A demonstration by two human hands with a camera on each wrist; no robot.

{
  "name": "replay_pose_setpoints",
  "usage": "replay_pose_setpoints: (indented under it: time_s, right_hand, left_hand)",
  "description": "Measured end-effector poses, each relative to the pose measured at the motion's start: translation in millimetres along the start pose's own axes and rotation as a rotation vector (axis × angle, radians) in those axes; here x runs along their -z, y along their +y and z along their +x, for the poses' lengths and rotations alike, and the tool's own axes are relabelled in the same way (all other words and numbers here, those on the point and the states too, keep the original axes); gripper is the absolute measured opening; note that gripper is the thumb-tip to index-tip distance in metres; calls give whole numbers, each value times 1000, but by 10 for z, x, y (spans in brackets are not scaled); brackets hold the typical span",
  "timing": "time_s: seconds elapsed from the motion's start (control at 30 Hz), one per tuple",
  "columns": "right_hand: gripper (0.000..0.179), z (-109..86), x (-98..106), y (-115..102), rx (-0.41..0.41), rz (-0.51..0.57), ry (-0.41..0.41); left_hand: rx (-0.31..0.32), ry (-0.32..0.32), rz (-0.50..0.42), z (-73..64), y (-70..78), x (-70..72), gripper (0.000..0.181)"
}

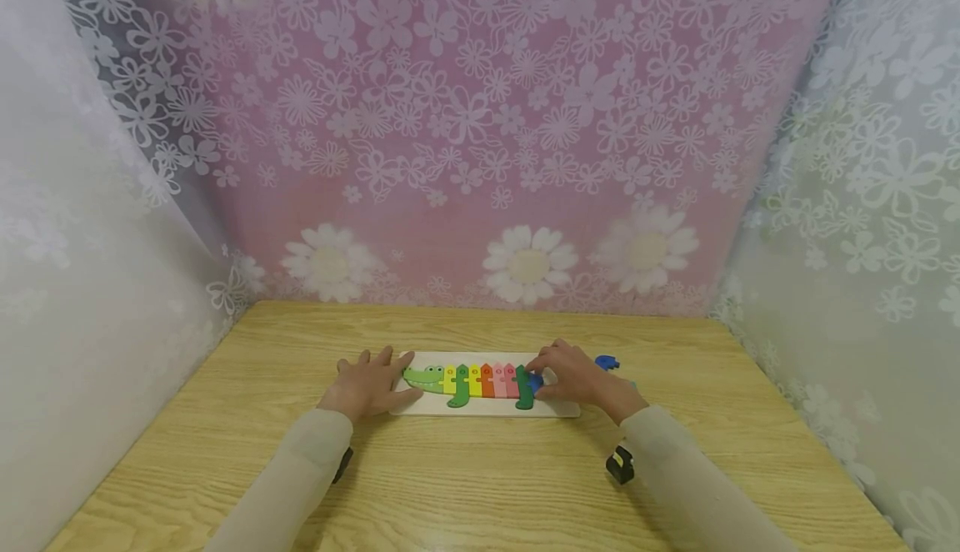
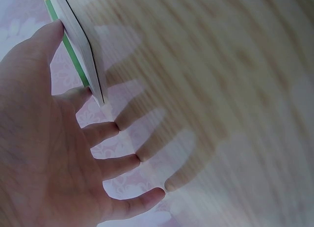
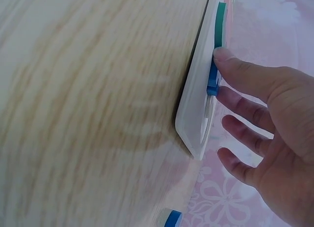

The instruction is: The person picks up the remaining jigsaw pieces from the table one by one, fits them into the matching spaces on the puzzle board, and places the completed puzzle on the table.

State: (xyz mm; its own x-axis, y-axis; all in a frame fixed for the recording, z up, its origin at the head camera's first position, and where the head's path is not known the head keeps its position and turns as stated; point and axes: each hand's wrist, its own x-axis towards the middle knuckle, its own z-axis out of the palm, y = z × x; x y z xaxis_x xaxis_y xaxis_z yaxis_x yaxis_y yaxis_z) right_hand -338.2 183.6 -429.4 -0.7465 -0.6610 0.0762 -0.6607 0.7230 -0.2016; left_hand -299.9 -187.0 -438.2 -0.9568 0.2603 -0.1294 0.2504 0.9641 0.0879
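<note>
A pale wooden puzzle board [image 1: 491, 408] lies on the table, filled with a crocodile of coloured pieces: a light green head [image 1: 423, 379], yellow, orange and pink body strips and a dark green leg piece [image 1: 524, 389]. My left hand [image 1: 367, 385] spreads its fingers at the board's left end, thumb and index finger resting on the edge by the head. At the other end, my right hand [image 1: 573, 373] pinches a blue puzzle piece [image 3: 212, 82] between thumb and index finger, right beside the dark green leg. Its other fingers are loosely bent over the board's end.
Another blue piece [image 1: 607, 362] lies on the wooden table [image 1: 480, 485] beyond the right wrist. A bit of teal shows behind that wrist, mostly hidden. Flowered curtains [image 1: 465, 160] close off the back and both sides.
</note>
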Motion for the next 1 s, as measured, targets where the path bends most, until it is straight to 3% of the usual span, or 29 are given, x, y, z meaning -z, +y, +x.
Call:
replay_pose_setpoints:
  time_s: [0.43, 0.77, 1.0]
  right_hand:
    - [33, -86, 92, 100, 42, 7, 53]
    - [24, -287, 246, 353, 68, -22, 85]
    - [24, -434, 290, 507, 44, -63, 82]
  left_hand:
    - [3, -6, 3, -17, 13, 19, 81]
    - [6, -12, 1, -25, 7, 29, 80]
    - [5, -10, 0, -21, 5, 23, 81]
